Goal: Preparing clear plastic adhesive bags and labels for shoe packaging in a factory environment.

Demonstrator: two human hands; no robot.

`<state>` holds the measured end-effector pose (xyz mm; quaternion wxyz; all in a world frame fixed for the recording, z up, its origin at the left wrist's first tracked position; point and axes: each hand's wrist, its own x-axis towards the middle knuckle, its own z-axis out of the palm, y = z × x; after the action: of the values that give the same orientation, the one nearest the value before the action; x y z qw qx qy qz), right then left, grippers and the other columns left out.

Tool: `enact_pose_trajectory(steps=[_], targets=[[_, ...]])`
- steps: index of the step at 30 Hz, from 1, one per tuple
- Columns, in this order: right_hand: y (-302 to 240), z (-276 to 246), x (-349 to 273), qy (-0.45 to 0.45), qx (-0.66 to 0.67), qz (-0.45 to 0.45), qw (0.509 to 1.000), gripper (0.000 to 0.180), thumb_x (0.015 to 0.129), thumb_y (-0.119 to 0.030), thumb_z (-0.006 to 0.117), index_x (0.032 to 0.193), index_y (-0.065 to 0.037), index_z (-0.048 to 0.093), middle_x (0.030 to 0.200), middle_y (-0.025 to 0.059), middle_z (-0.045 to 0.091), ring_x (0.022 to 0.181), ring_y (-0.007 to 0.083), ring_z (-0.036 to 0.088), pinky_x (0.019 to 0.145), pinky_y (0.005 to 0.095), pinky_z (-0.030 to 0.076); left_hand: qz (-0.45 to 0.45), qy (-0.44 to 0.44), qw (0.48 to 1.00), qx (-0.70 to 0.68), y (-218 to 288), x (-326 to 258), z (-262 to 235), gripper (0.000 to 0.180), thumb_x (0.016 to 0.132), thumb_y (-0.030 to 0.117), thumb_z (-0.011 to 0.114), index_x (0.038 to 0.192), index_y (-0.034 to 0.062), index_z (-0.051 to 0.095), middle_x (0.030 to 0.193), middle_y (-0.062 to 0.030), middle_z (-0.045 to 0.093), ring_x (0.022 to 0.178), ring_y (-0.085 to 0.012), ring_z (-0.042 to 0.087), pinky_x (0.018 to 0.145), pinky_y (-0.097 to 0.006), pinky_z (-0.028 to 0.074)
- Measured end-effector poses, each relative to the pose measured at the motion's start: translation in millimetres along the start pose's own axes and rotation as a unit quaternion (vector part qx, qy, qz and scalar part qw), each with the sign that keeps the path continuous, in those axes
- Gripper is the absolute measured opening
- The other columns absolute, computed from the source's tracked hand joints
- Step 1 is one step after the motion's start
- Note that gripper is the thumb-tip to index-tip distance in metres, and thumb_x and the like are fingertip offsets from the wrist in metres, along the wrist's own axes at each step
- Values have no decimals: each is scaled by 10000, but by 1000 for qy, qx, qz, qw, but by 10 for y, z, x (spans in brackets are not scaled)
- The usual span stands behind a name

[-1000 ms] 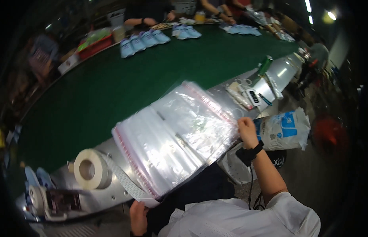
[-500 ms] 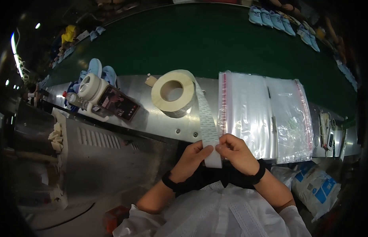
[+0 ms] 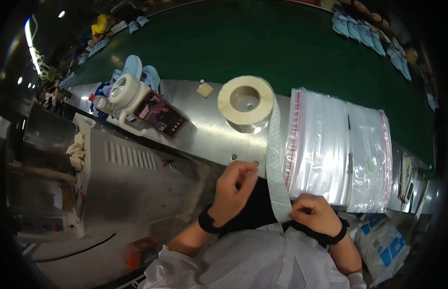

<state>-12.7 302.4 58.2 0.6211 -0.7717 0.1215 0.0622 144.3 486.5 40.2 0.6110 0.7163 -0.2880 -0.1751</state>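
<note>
A thick cream roll of labels (image 3: 227,102) lies on the metal ledge, and its long white label strip (image 3: 276,161) runs down toward my body. The strip's lower part is in my right hand (image 3: 319,217), pinched at its edge between thumb and fingers. To the left of the strip and apart from it, my left hand (image 3: 233,192) is raised with thumb and fingertips together. Whether something small is between those fingertips I cannot make out. Clear plastic bags with red edge strips (image 3: 322,149) lie in stacks just right of the label strip.
Left on the ledge are a white mug (image 3: 130,91), a phone (image 3: 160,114) leaning against it, a bottle (image 3: 103,105) and light blue shoes (image 3: 132,67). A green conveyor belt (image 3: 224,43) runs behind, with more shoes (image 3: 358,33) and people beyond. A metal machine cabinet (image 3: 137,188) stands lower left.
My left hand has let go of the strip and moved up and away to its left. My right hand has drawn the strip lower and toward me. The view has shifted.
</note>
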Motion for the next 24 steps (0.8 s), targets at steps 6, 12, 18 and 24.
enact_pose_trajectory(steps=[6, 12, 18, 24], targets=[[-146, 234, 330, 102, -66, -136, 983, 79, 733, -37, 679, 800, -59, 644, 705, 65, 549, 662, 218, 556, 566, 307, 432, 55, -91, 987, 124, 239, -244, 255, 225, 753, 61, 690, 956, 20, 604, 875, -88, 587, 781, -213, 571, 634, -289, 460], [-165, 307, 274, 159, -133, -131, 970, 76, 706, -63, 702, 758, -75, 648, 706, 56, 563, 694, 238, 568, 587, 326, 449, -67, -21, 996, -57, 112, -285, 279, 68, 868, 4, 565, 919, -15, 605, 873, -53, 608, 762, -89, 564, 667, -207, 448], [-5, 63, 87, 63, -156, -55, 984, 169, 790, -242, 665, 751, -78, 646, 725, 66, 578, 685, 253, 583, 603, 333, 467, 11, 17, 1000, -22, 202, -5, 113, 118, 888, 0, 492, 910, -41, 600, 901, -89, 614, 781, -117, 570, 708, -239, 450], [138, -169, 481, 318, -474, -16, 821, 388, 722, -397, 700, 737, -31, 573, 746, 90, 550, 715, 247, 577, 554, 335, 489, 118, -225, 950, 180, 118, 269, 567, 360, 861, 149, 521, 1188, 1, 493, 1215, -188, 511, 1083, -350, 504, 930, -383, 392]])
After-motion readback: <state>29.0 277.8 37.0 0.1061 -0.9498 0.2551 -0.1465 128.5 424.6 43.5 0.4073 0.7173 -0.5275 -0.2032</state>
